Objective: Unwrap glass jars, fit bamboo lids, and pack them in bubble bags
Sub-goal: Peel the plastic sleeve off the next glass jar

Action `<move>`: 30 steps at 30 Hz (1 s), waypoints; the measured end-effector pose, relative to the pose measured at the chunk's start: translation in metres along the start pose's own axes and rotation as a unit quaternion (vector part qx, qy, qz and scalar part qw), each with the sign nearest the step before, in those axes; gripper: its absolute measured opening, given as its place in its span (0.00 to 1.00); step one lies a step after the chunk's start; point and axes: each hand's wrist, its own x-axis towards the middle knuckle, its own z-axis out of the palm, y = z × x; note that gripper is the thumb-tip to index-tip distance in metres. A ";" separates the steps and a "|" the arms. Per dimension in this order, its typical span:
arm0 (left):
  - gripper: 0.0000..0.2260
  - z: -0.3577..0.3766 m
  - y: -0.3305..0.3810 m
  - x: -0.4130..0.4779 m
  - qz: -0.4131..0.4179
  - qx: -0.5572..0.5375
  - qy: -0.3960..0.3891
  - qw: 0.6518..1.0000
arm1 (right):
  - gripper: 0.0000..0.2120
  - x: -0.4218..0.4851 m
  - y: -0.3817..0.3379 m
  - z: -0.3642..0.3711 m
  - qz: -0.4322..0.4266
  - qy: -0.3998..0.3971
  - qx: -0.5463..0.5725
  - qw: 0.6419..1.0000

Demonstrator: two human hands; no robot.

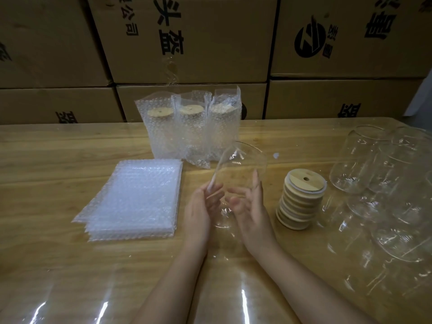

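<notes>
A clear glass jar [242, 168] without a lid is tilted, its mouth pointing up and away from me, above the middle of the wooden table [58, 160]. My left hand [199, 213] grips its lower left side. My right hand [251, 212] holds the lower right side, thumb in front and fingers along the glass. A stack of bamboo lids [301, 202] stands just right of my right hand. A pile of flat bubble bags [133, 199] lies to the left. Three jars with lids, packed in bubble bags [189, 129], stand upright at the back.
Several bare glass jars [385, 195] lie heaped on their sides at the table's right. Stacked cardboard boxes [210, 43] form a wall behind the table. A shiny transparent sheet [233, 300] covers the tabletop near me.
</notes>
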 end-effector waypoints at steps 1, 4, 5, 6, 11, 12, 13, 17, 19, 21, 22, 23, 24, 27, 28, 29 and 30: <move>0.16 0.002 -0.002 -0.003 0.046 0.035 -0.026 0.998 | 0.42 0.001 0.003 -0.002 0.005 0.013 0.001 1.000; 0.18 0.004 -0.008 -0.014 0.178 0.125 -0.093 0.972 | 0.40 0.004 0.011 -0.006 0.027 0.031 -0.021 0.999; 0.19 0.003 -0.008 -0.016 0.231 0.180 -0.102 0.951 | 0.39 0.005 0.013 -0.007 0.042 0.032 -0.017 0.998; 0.21 0.001 -0.008 -0.016 0.287 0.244 -0.110 0.920 | 0.41 0.007 0.014 -0.007 0.063 0.027 -0.001 0.998; 0.18 0.000 -0.002 -0.016 0.387 0.353 -0.115 0.844 | 0.45 0.008 0.012 -0.008 0.112 -0.007 0.031 0.993; 0.18 0.001 -0.001 -0.017 0.373 0.334 -0.115 0.858 | 0.41 0.007 0.011 -0.007 0.100 -0.008 0.030 0.995; 0.18 0.002 -0.001 -0.018 0.350 0.308 -0.116 0.877 | 0.39 0.005 0.009 -0.007 0.085 -0.014 0.026 0.996; 0.20 0.004 0.003 -0.018 0.237 0.188 -0.085 0.949 | 0.31 0.000 -0.001 -0.004 0.007 -0.055 -0.016 0.998; 0.25 0.005 0.005 -0.016 0.149 0.086 -0.089 0.981 | 0.30 -0.002 -0.004 -0.002 -0.040 -0.060 -0.054 0.996; 0.27 0.005 0.008 -0.014 0.056 -0.022 -0.102 0.993 | 0.29 -0.004 -0.007 -0.001 -0.094 -0.047 -0.113 0.988; 0.27 0.005 0.010 -0.013 0.015 -0.065 -0.113 0.991 | 0.29 -0.005 -0.009 -0.001 -0.127 -0.038 -0.138 0.982; 0.28 0.004 0.011 -0.013 -0.022 -0.095 -0.127 0.987 | 0.29 -0.006 -0.010 -0.001 -0.164 -0.032 -0.157 0.973; 0.29 0.003 0.013 -0.013 -0.059 -0.116 -0.144 0.981 | 0.27 -0.007 -0.010 0.000 -0.203 -0.031 -0.177 0.962; 0.36 0.000 0.013 -0.012 -0.117 -0.133 -0.171 0.969 | 0.21 -0.008 -0.014 0.003 -0.304 -0.038 -0.227 0.924; 0.35 0.000 0.012 -0.011 -0.108 -0.134 -0.168 0.971 | 0.20 -0.008 -0.014 0.004 -0.314 -0.037 -0.229 0.921; 0.32 0.001 0.010 -0.010 -0.089 -0.133 -0.160 0.974 | 0.20 -0.009 -0.015 0.004 -0.306 -0.028 -0.224 0.925; 0.31 0.003 0.010 -0.011 -0.070 -0.129 -0.145 0.978 | 0.21 -0.009 -0.015 0.005 -0.279 -0.010 -0.211 0.937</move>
